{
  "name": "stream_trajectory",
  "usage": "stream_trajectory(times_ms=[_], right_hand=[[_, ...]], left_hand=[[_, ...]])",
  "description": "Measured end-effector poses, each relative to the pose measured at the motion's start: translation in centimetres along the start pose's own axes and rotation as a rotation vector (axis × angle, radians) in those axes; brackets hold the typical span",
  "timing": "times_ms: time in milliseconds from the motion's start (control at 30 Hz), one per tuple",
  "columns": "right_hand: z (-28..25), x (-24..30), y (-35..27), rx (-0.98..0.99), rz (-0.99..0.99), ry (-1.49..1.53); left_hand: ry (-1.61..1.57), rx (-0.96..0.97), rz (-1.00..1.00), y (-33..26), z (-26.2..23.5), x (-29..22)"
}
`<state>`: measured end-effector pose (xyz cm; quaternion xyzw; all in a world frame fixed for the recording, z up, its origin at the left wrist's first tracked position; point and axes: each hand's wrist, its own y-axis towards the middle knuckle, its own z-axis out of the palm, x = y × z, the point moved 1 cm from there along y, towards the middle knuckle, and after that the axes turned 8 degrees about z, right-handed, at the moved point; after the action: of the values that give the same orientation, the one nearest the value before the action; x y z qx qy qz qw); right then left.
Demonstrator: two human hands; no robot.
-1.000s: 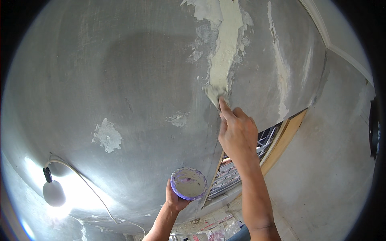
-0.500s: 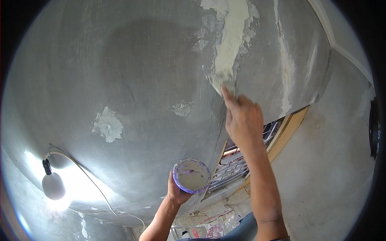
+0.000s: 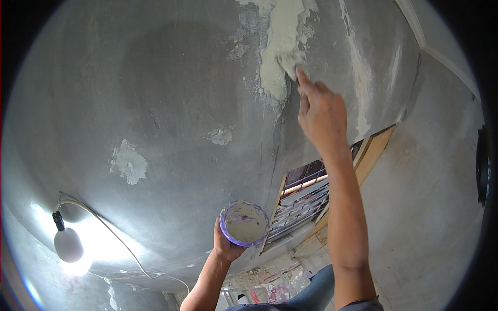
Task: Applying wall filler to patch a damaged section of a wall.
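My right hand (image 3: 321, 111) is raised to the grey ceiling and grips a putty knife (image 3: 290, 62), whose blade presses flat on a long strip of pale filler (image 3: 277, 52). The knife's handle is hidden inside my fist. My left hand (image 3: 225, 243) holds up a small purple-rimmed cup (image 3: 244, 224) with pale filler smeared inside, lower down and left of my right forearm.
Two smaller filler patches (image 3: 128, 163) (image 3: 220, 136) dot the ceiling to the left. A lit bulb (image 3: 67, 243) hangs on a white cable at the lower left. A wood-framed window with louvres (image 3: 311, 194) sits behind my right arm. A paler streak (image 3: 358, 67) runs right of the knife.
My right hand has slid the knife up along the filler strip, away from me. The cup in my left hand has stayed at about the same height.
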<state>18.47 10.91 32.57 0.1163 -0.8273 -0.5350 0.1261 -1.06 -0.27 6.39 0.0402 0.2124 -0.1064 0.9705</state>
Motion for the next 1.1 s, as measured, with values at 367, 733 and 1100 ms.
stream_trajectory(times_ms=[367, 733, 1100], right_hand=[[0.8, 0.5, -17.1, 0.418, 0.393, 0.697], [-2.9, 0.4, -22.0, 0.886, 0.861, 1.449], [-5.5, -0.3, -20.5, 0.985, 0.148, 0.797]], left_hand=[[0.014, 0.044, 0.029, -0.1, -0.2, 0.0], [-0.098, -0.008, 0.115, 0.2, 1.8, -0.4], [0.1, -0.03, 0.108, -1.3, 0.8, -0.3]])
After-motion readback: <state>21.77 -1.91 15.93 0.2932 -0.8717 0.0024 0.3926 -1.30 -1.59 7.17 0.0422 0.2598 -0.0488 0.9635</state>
